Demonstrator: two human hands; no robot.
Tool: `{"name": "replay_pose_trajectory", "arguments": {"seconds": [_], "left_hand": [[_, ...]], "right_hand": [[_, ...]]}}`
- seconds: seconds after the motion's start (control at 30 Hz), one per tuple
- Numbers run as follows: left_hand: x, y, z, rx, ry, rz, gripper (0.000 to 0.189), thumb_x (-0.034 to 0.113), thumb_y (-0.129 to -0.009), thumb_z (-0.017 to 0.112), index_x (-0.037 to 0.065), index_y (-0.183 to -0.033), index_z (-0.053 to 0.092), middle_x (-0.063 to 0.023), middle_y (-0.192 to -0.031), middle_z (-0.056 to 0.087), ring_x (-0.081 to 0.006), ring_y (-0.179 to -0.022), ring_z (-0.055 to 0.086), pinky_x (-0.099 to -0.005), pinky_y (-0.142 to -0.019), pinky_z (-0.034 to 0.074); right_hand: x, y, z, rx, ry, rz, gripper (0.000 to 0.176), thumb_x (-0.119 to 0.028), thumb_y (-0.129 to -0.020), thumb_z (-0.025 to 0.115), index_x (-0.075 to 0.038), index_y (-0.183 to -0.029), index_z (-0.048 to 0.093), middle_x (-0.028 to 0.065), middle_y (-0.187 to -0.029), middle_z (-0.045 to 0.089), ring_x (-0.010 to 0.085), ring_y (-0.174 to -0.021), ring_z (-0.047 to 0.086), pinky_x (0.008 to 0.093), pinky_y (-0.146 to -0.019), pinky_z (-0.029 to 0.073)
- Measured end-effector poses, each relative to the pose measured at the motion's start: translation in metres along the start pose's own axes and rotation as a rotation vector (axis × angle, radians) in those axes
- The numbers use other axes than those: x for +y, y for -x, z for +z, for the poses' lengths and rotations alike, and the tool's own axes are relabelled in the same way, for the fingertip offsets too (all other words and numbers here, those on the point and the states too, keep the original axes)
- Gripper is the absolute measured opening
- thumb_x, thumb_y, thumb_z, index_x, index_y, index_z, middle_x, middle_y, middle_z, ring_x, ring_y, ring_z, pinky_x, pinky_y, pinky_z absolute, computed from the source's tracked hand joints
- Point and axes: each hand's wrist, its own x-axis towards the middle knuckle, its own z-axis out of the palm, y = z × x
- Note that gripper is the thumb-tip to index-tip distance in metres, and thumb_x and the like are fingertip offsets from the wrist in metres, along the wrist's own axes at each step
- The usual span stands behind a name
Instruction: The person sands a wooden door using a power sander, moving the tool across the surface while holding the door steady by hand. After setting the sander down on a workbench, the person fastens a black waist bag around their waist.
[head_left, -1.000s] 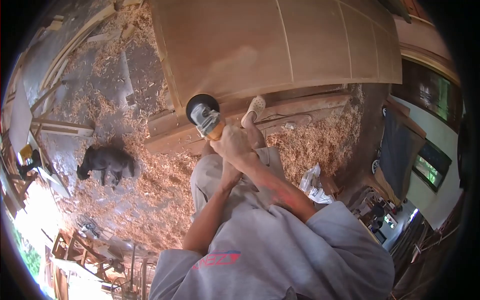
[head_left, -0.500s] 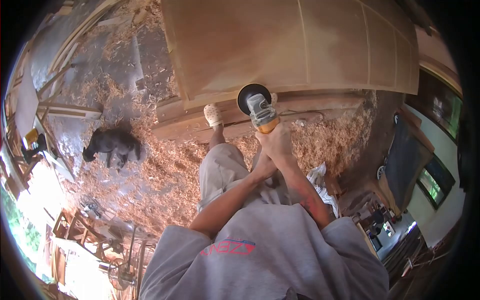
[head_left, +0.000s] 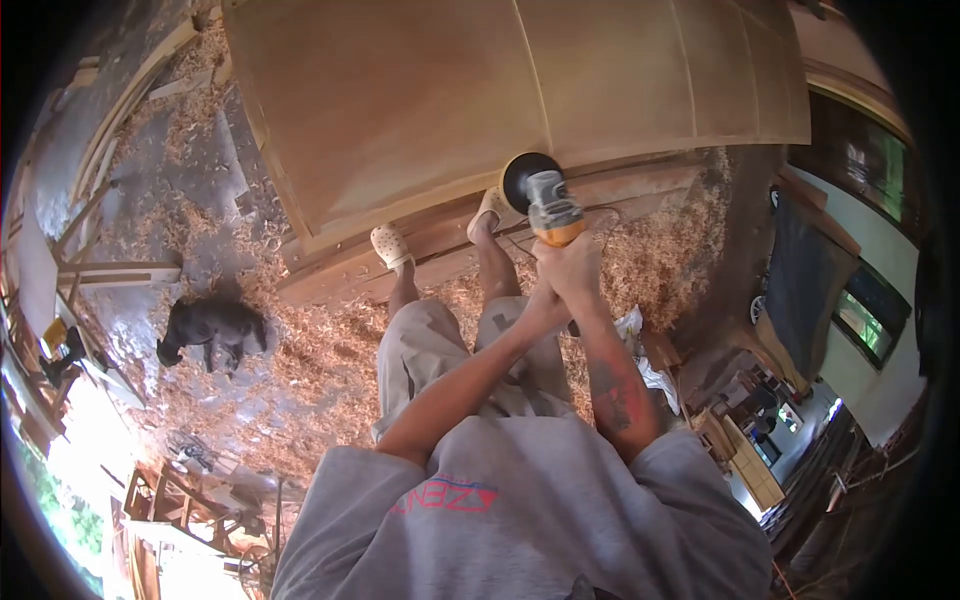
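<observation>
A yellow and grey angle grinder (head_left: pixel 556 215) with a round black disc (head_left: pixel 528 180) is in both my hands. My right hand (head_left: pixel 572 265) wraps the yellow part of its body. Closer to me, my left hand (head_left: pixel 545 308) closes around the rear of the tool, just below the right hand and partly covered by it. The disc overlaps the near edge of a large brown wooden panel (head_left: pixel 400 110), which has pale lengthwise seams.
Wooden beams (head_left: pixel 345 245) lie along the panel's near side, by my feet in cream clogs (head_left: pixel 390 245). Wood shavings (head_left: pixel 330 390) cover the floor. A dark dog (head_left: pixel 215 330) stands at left. A crumpled white bag (head_left: pixel 655 375) lies to my right, beside a cord.
The grinder and both hands have moved right along the panel's near edge. The view has shifted, and both my feet now show more fully.
</observation>
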Motion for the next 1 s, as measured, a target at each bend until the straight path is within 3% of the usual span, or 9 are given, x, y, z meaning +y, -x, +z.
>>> {"name": "replay_pose_trajectory", "arguments": {"seconds": [0.13, 0.2, 0.33, 0.4, 0.57, 0.67, 0.7, 0.77, 1.0], "left_hand": [[-0.016, -0.027, 0.02, 0.054, -0.111, 0.061, 0.07, 0.026, -0.081, 0.079, -0.002, -0.135, 0.045, -0.0157, -0.121, 0.058, -0.0256, -0.117, 0.057, -0.0387, -0.098, 0.046], [-0.014, -0.032, 0.021, 0.071, -0.091, -0.122, 0.068, 0.027, -0.082, 0.079, -0.001, -0.135, 0.045, -0.0171, -0.121, 0.059, -0.0266, -0.117, 0.057, -0.039, -0.098, 0.046], [-0.018, 0.004, -0.005, 0.102, -0.239, -0.007, 0.064, 0.026, -0.083, 0.078, -0.001, -0.133, 0.048, -0.0155, -0.126, 0.058, -0.0257, -0.119, 0.056, -0.0385, -0.1, 0.045], [-0.013, 0.034, -0.026, 0.191, -0.253, 0.01, 0.06, 0.023, -0.083, 0.078, -0.001, -0.131, 0.051, -0.0135, -0.127, 0.058, -0.0244, -0.119, 0.056, -0.0374, -0.1, 0.045], [0.017, 0.06, -0.051, 0.218, -0.261, -0.145, 0.054, 0.02, -0.083, 0.077, 0.001, -0.129, 0.055, -0.0121, -0.128, 0.058, -0.0235, -0.12, 0.055, -0.0373, -0.101, 0.045], [-0.034, 0.059, -0.053, 0.207, -0.408, -0.051, 0.053, 0.017, -0.084, 0.076, 0.0, -0.13, 0.054, -0.0108, -0.127, 0.059, -0.0228, -0.117, 0.056, -0.0367, -0.099, 0.045], [-0.036, 0.049, -0.036, 0.187, -0.272, -0.038, 0.056, 0.017, -0.084, 0.076, 0.001, -0.132, 0.052, -0.0103, -0.129, 0.057, -0.022, -0.12, 0.054, -0.036, -0.1, 0.044], [-0.011, 0.029, -0.01, 0.086, -0.116, -0.028, 0.062, 0.017, -0.084, 0.077, 0.001, -0.136, 0.048, -0.0106, -0.132, 0.054, -0.0207, -0.124, 0.052, -0.0356, -0.103, 0.043], [-0.03, -0.039, 0.042, -0.003, -0.147, -0.069, 0.071, 0.021, -0.082, 0.079, 0.0, -0.139, 0.043, -0.0147, -0.13, 0.055, -0.0258, -0.124, 0.053, -0.0373, -0.103, 0.043]], "right_hand": [[0.02, -0.025, -0.019, 0.085, -0.014, 0.005, 0.04, -0.023, -0.066, 0.076, 0.012, -0.083, 0.065, 0.0306, -0.08, 0.068, 0.0445, -0.078, 0.07, 0.0467, -0.066, 0.054], [0.025, -0.03, -0.02, 0.089, -0.179, -0.014, 0.039, -0.023, -0.066, 0.075, 0.011, -0.083, 0.066, 0.0292, -0.079, 0.068, 0.042, -0.076, 0.071, 0.0468, -0.066, 0.054], [0.007, -0.003, 0.011, 0.005, -0.076, -0.026, 0.046, -0.025, -0.064, 0.075, 0.008, -0.095, 0.065, 0.0273, -0.083, 0.069, 0.0389, -0.079, 0.072, 0.0467, -0.068, 0.055], [-0.012, 0.019, 0.027, -0.155, -0.103, -0.096, 0.05, -0.025, -0.066, 0.077, 0.006, -0.103, 0.063, 0.0261, -0.087, 0.069, 0.0406, -0.08, 0.071, 0.0464, -0.069, 0.056], [-0.032, 0.038, 0.062, -0.027, -0.095, -0.43, 0.052, -0.028, -0.072, 0.079, 0.003, -0.109, 0.059, 0.0234, -0.09, 0.069, 0.0433, -0.082, 0.069, 0.0496, -0.073, 0.056], [-0.018, 0.028, 0.046, -0.033, -0.123, -0.283, 0.051, -0.025, -0.07, 0.079, 0.004, -0.107, 0.06, 0.0294, -0.091, 0.068, 0.0433, -0.086, 0.07, 0.05, -0.072, 0.055], [-0.015, 0.024, 0.035, -0.032, -0.115, -0.283, 0.051, -0.025, -0.07, 0.079, 0.004, -0.107, 0.06, 0.0294, -0.091, 0.068, 0.0433, -0.086, 0.07, 0.05, -0.072, 0.055], [-0.011, 0.016, 0.006, -0.051, -0.033, -0.041, 0.044, -0.025, -0.069, 0.078, 0.005, -0.098, 0.064, 0.0283, -0.087, 0.069, 0.0429, -0.085, 0.07, 0.0482, -0.071, 0.056], [0.041, -0.038, -0.029, 0.128, -0.028, 0.008, 0.043, -0.027, -0.067, 0.08, 0.007, -0.09, 0.066, 0.0274, -0.084, 0.069, 0.043, -0.08, 0.07, 0.0476, -0.068, 0.055]]}}
